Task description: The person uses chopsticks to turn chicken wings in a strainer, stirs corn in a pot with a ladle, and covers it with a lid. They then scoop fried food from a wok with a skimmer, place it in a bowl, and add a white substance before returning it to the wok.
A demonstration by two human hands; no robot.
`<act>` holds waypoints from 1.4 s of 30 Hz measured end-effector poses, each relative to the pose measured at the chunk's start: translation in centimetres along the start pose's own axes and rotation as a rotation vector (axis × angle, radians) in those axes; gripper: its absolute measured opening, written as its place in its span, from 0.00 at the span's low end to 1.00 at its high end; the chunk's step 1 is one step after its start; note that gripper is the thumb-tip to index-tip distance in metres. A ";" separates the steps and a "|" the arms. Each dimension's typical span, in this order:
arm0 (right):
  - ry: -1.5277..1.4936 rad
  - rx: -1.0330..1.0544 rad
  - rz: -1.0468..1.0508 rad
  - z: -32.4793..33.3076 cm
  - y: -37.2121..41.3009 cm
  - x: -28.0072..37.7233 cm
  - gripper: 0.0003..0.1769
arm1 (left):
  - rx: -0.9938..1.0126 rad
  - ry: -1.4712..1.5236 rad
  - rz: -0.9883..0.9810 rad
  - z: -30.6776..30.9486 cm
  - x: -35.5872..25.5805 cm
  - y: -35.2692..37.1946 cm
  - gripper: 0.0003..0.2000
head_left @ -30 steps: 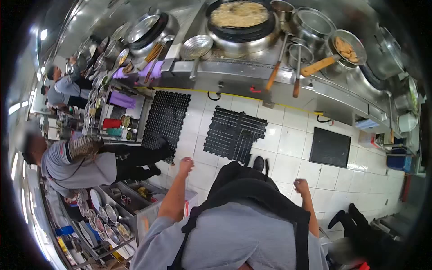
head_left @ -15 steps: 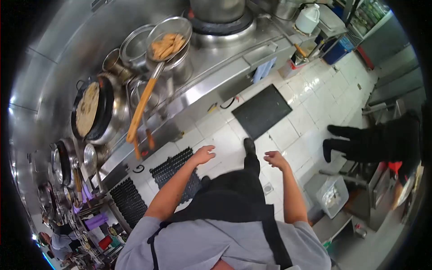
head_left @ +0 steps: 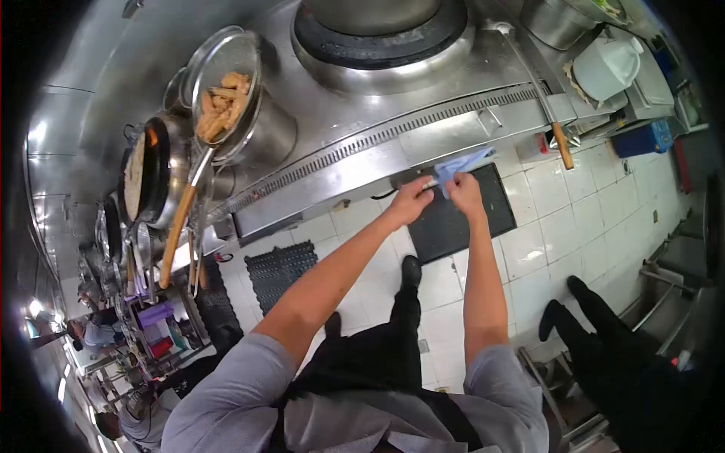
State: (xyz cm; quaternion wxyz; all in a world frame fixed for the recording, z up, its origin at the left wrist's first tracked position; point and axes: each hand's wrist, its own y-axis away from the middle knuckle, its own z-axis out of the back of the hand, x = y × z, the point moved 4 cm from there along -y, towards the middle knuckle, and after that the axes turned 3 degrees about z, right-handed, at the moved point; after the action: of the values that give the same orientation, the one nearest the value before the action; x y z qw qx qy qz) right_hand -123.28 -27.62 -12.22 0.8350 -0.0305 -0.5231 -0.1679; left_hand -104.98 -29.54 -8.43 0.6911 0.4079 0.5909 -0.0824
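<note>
A light blue cloth [head_left: 470, 161] hangs at the front edge of the steel stove counter [head_left: 362, 162]. My right hand [head_left: 464, 190] is closed on its lower part. Just to the left, my left hand [head_left: 411, 201] has its fingers pressed together at the cloth's left end, around something pale and too small to name. Both arms reach forward over the dark floor mat [head_left: 491, 211]. On the left of the counter, a wooden-handled strainer [head_left: 225, 98] holding fried pieces [head_left: 224, 106] rests on a steel pot [head_left: 272, 136].
A large pot [head_left: 370, 11] stands on the burner at the top. A ladle [head_left: 559, 140] juts over the counter edge beside a white jug [head_left: 606, 68]. A wok [head_left: 157, 170] sits at left. A co-worker [head_left: 619, 355] is at lower right; other people are at lower left.
Both hands have moved forward from open air to the blue cloth and closed there. The view has shifted nearer the stove. The co-worker's legs at right appear lower in view.
</note>
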 end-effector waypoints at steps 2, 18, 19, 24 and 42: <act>-0.618 0.326 -0.307 0.2 2.7 0.7 0.13 | -0.053 0.276 -0.017 -1.5 -2.0 -1.8 0.29; -0.376 0.332 -0.333 -1.9 17.3 1.9 0.23 | -0.013 -0.050 0.021 3.2 5.5 5.8 0.12; 0.073 0.400 -0.238 -1.5 19.9 -1.9 0.23 | 0.004 0.066 0.110 4.1 7.8 10.7 0.15; 0.093 0.563 -0.566 -3.4 32.6 -2.6 0.17 | -0.100 -0.723 0.311 13.5 38.3 37.1 0.27; -1.230 0.310 -0.401 -27.6 15.1 38.9 0.25 | -0.572 0.874 -0.111 31.1 22.5 70.9 0.22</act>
State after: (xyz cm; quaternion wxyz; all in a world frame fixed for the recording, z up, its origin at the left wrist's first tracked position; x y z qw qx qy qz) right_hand -79.29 -29.30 11.63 0.3315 0.0975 -0.9180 -0.1948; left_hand -32.88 4.55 3.79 0.4583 0.1675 0.8437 0.2237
